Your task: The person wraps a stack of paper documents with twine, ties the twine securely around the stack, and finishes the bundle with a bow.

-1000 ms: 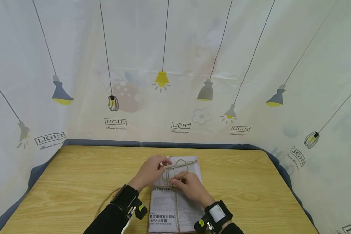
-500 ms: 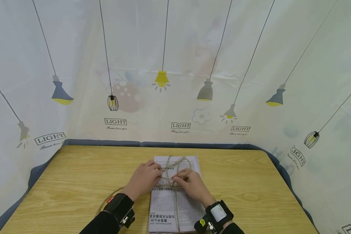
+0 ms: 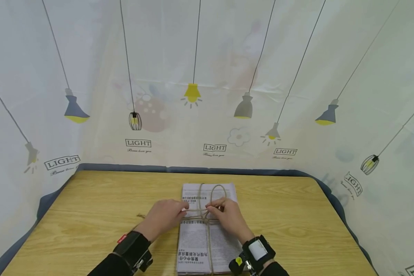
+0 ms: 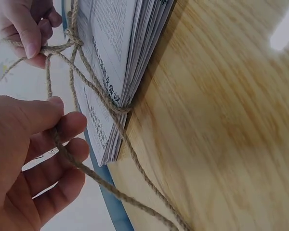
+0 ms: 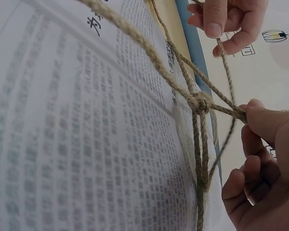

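Note:
A stack of folded newspapers (image 3: 193, 242) lies on the table with brown twine (image 3: 209, 245) crossed around it. The twine's knot (image 5: 201, 102) sits on top of the stack, where the strands cross. My right hand (image 3: 229, 216) pinches the twine just beside the knot, between thumb and forefinger. From that pinch a loop (image 3: 219, 186) stands up toward the far end. To the left of the stack, my left hand (image 3: 163, 217) pinches a strand between thumb and fingertips. In the left wrist view this strand (image 4: 106, 185) trails on past the palm.
The wooden table (image 3: 296, 222) extends to both sides of the stack. A loose twine end (image 3: 140, 216) shows above the left wrist. Behind the table hangs a pale curtain (image 3: 179, 50) printed with lamps. Both wrists wear black camera bands (image 3: 260, 253).
My left hand has moved from the stack's top down to the left, drawing a strand of twine out sideways. The right hand keeps nearly the same place, and the loop above it is more upright.

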{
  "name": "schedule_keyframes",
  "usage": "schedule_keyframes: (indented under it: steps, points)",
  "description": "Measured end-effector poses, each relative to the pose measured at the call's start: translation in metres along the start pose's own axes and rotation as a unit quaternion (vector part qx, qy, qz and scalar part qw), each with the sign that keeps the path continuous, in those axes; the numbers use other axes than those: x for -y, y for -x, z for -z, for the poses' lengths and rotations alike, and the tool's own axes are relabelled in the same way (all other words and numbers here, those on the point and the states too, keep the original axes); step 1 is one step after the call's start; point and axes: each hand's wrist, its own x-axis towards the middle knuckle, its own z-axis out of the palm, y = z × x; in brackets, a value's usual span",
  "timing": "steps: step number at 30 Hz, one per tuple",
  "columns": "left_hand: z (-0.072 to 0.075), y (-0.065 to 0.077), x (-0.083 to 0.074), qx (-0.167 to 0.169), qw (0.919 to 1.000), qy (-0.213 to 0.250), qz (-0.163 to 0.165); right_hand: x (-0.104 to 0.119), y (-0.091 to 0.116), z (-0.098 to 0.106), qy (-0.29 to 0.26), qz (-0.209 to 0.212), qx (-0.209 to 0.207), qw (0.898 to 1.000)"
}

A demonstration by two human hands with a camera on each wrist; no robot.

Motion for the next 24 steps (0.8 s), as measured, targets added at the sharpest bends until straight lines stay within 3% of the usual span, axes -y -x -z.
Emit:
schedule_keyframes:
  steps: [7, 13, 19, 24]
  points:
    - [0.008, 0.004, -0.006, 0.046, 0.9983, 0.031, 0.021, 0.004, 0.001, 0.003, 0.008, 0.004, 0.0, 1.0]
    - [0.011, 0.006, -0.012, 0.079, 0.9922, 0.093, 0.024, 0.005, 0.0, 0.003, 0.013, -0.004, -0.003, 1.0]
    - [0.02, 0.01, -0.027, 0.126, 0.9719, 0.198, 0.023, 0.005, -0.002, 0.002, 0.017, -0.002, -0.008, 1.0]
    - [0.011, 0.013, -0.037, 0.158, 0.9541, 0.254, 0.002, 0.008, -0.002, 0.002, 0.031, 0.007, -0.012, 0.999]
